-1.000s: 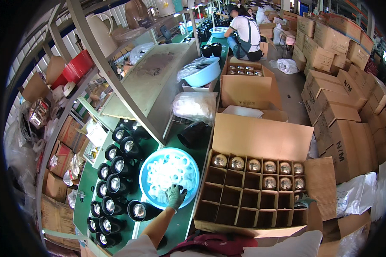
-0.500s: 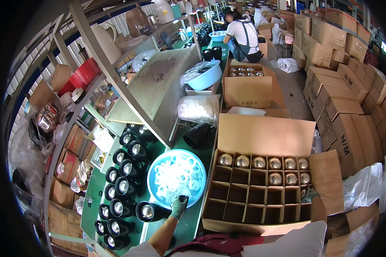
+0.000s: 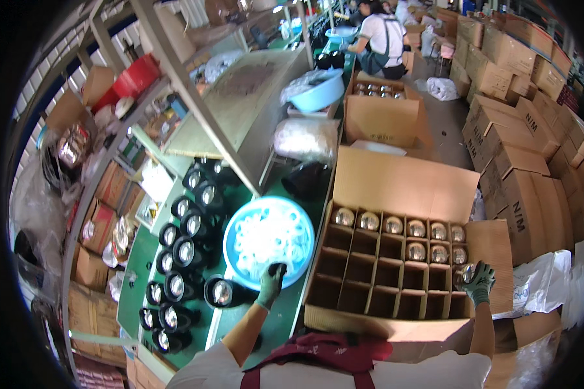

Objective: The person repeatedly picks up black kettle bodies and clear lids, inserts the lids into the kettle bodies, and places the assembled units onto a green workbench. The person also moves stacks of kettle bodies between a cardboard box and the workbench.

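Note:
My left hand (image 3: 272,285), in a grey-green glove, has its fingers curled at the near rim of a light blue basin (image 3: 227,243) of white plastic rings (image 3: 266,236). Its fingertips look dark, and what they hold, if anything, is hidden. My right hand (image 3: 480,282), gloved too, is raised over the right edge of a divided cardboard carton (image 3: 350,318), fingers apart. Beside it, in the rightmost column, sits a shiny silvery round piece, like a bulb (image 3: 462,275). More such pieces (image 3: 416,251) fill the far row and part of the second row.
Black lamp-like cups (image 3: 185,251) with shiny centres stand on the green bench (image 3: 133,311) to the left. One black cup (image 3: 222,293) lies near the basin. A slanting metal post (image 3: 198,97) rises behind. Stacked cartons (image 3: 532,188) line the right. A person (image 3: 383,39) sits farther back.
My right hand has risen out of the carton's rightmost compartment and moved right, fingers spread, leaving the silvery piece in view. My left hand has shifted slightly up at the basin rim. The view has tilted.

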